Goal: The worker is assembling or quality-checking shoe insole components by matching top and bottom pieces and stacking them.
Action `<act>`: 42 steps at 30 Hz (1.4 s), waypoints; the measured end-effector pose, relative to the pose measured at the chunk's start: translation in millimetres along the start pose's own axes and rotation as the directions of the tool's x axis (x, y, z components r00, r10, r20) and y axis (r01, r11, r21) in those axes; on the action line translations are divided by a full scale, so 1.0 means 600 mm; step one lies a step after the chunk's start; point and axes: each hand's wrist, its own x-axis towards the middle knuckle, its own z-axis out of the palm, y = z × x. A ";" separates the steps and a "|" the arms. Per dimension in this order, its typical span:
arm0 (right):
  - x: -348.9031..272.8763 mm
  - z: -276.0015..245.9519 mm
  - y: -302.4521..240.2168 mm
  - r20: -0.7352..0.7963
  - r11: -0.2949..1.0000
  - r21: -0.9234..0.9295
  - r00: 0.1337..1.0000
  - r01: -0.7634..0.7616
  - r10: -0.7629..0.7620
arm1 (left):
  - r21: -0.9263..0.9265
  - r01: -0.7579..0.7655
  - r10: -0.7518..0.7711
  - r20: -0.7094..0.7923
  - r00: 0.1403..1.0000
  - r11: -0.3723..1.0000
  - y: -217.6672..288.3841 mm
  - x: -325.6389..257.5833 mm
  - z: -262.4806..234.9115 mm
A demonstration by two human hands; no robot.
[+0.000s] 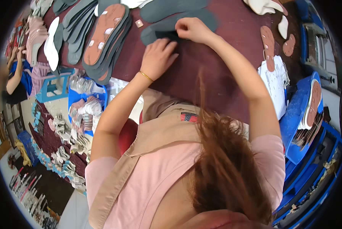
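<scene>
Left fingers (162,43) blurred, perhaps touching dark-grey sole (153,31); white piece (134,3) cut off by top edge.

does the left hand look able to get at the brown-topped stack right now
Probably yes: just tabletop shows between the left hand and the brown-topped stack to its left, though that hand is at the near edge of a grey insole.

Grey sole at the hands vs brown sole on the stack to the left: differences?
Surface: the grey sole looks plain; the brown sole has pale patches. Pose: the grey sole runs mostly crosswise; the brown sole slants steeply. State: the grey sole is partly hidden by the right hand; the brown sole tops a stack, untouched. Both are long and sole-shaped.
</scene>
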 end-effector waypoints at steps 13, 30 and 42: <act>-0.328 -0.243 0.096 -0.608 0.390 0.713 0.237 0.583 0.758 | 0.101 0.206 -0.225 0.241 0.944 0.973 0.004 0.071 -0.012; -0.384 -0.029 0.087 -0.083 0.014 0.897 0.137 0.443 0.987 | -0.835 0.548 -0.499 0.493 0.713 -0.043 0.064 0.092 0.063; -0.369 0.004 -0.029 -0.347 0.696 0.692 0.757 -0.191 0.553 | -0.247 0.329 -0.406 -0.409 0.817 0.912 -0.007 0.058 -0.029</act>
